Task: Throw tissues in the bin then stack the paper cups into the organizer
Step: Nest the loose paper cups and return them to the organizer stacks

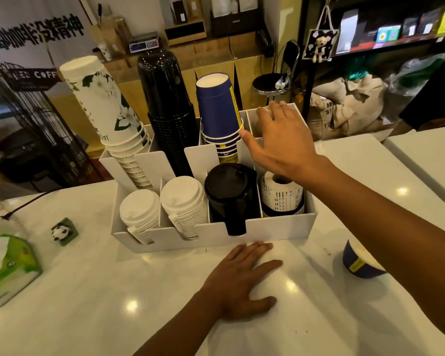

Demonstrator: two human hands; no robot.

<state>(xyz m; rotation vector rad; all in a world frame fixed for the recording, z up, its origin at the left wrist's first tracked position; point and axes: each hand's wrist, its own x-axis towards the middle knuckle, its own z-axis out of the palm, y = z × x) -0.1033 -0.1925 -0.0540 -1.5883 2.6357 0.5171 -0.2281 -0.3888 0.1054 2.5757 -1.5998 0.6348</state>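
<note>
Cup-stacking stage — right hand (280,140) open beside the stacked blue paper cups (220,116), left hand (242,278) flat on the white bench (113,291); next, I'd guess, grab the lone blue cup (359,263).

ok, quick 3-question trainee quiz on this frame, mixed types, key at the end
1. True or false: the left hand lies flat on the counter.
2. Which cup stack does the right hand's thumb touch? A white floral, B black, C blue
3. Fill in: a lone blue cup stands on the counter, outside the ____.

Key: 1 true; 2 C; 3 organizer
</note>
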